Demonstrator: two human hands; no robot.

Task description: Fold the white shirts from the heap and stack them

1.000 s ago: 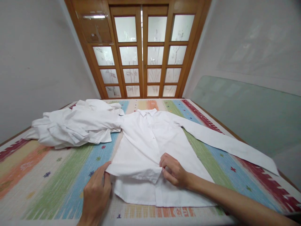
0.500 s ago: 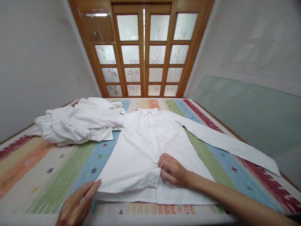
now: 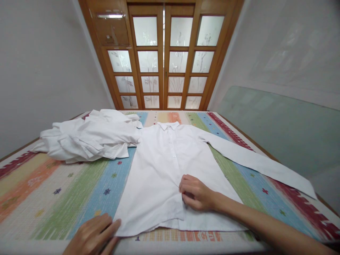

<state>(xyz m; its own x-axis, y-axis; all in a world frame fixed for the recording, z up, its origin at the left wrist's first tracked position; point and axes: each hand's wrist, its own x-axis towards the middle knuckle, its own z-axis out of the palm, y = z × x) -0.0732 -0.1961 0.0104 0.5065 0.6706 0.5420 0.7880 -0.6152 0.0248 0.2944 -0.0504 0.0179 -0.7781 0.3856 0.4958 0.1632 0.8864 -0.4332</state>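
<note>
A white long-sleeved shirt (image 3: 156, 177) lies spread front side up, its collar at the far end and its hem towards me. With my left hand (image 3: 91, 232) I pinch the hem's left corner near the table's front edge. My right hand (image 3: 198, 193) is closed on the button placket, a little above the hem, with fingertips curled on the cloth. The front hem curves slightly between my hands. One sleeve (image 3: 260, 163) stretches out to the right; the left one runs into a heap of white garments (image 3: 85, 138).
A striped, patterned cloth (image 3: 77, 194) covers the table. Along the right side a pale green glass panel (image 3: 278, 127) leans against the wall. Wooden doors with frosted panes (image 3: 176, 60) stand beyond the far edge.
My left hand has moved slightly right and down, drawing the shirt's left hem corner towards me. The raised front flap now lies flatter and lower. My right hand has hardly moved.
</note>
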